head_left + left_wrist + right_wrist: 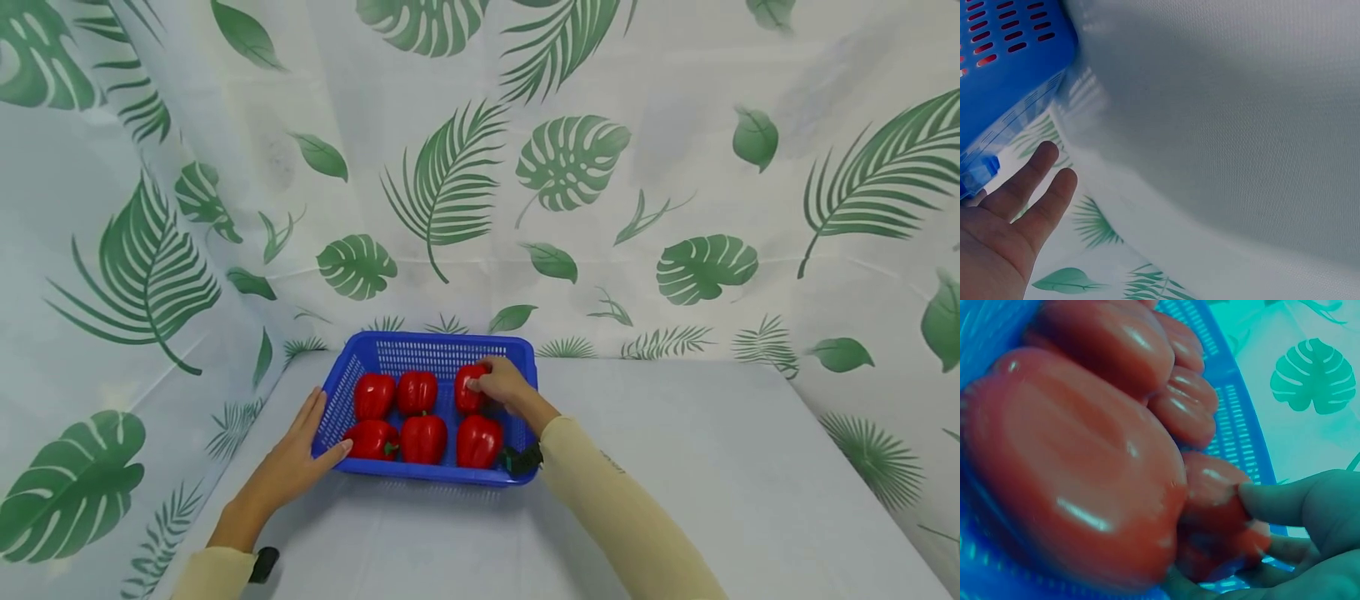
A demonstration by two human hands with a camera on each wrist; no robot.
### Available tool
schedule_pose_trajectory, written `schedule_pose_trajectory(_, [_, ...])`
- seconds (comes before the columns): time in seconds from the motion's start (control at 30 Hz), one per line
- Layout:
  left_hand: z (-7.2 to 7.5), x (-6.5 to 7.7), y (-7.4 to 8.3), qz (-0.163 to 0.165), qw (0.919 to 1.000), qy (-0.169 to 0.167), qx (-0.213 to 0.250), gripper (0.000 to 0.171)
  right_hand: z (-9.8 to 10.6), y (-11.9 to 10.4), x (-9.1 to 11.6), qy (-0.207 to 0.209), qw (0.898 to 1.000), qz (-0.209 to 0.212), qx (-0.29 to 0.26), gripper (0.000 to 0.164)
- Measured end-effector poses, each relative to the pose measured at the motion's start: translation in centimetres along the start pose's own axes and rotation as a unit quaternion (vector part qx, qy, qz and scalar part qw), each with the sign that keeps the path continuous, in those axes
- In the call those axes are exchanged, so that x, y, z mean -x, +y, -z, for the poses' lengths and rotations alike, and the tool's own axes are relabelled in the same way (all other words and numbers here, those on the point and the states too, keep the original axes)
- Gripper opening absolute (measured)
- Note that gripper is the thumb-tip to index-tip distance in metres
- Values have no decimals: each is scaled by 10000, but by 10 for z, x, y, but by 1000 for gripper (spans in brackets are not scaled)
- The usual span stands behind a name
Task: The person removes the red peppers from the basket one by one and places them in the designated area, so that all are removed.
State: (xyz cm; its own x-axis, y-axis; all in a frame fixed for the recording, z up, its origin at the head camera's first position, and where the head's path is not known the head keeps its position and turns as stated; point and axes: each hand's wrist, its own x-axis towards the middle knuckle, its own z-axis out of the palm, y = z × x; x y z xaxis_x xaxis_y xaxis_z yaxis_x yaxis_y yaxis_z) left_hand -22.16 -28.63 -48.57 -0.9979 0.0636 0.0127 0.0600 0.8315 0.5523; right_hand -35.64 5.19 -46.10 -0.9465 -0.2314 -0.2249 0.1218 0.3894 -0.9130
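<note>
Five red peppers (423, 439) already in blue basket (435, 472), ungrasped; sixth pepper (465, 393), back right, inside but unreleased, pinched in right hand (506, 385); left hand (294, 462) straight-fingered at basket's left end

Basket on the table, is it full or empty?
Partly filled: the basket has six red peppers inside, with gaps between some.

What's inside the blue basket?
Six red peppers sit in the blue basket, three behind three. The right hand holds the back right one. Whatever lies directly beneath the peppers is covered, so I can't tell.
</note>
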Motion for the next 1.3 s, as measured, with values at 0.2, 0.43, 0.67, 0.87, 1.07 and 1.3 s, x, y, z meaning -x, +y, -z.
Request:
schedule_pose_trajectory(0.2, [-1,1,-1,10,10000,-6,-6,110,6,-5,4,-102,9998,-31,-177,49])
schedule_pose_trajectory(0.43, [-2,-1,0,39,10000,-34,-29,110,14,-9,6,-146,9996,61,-238,47])
schedule_pose_trajectory(0.67, [-5,-1,0,19,10000,12,-18,110,19,-15,11,-260,9990,164,-333,53])
schedule_pose_trajectory(0.87, [-4,0,1,-7,10000,43,-35,109,24,-25,12,-353,9977,393,-427,55])
schedule_pose_trajectory(1.07, [-1,0,2,-47,10000,73,-36,109,31,-33,16,-422,9965,550,-476,57])
schedule_pose_trajectory(1.3, [0,1,1,-83,9999,60,-43,109,39,-41,25,-457,9942,756,-608,54])
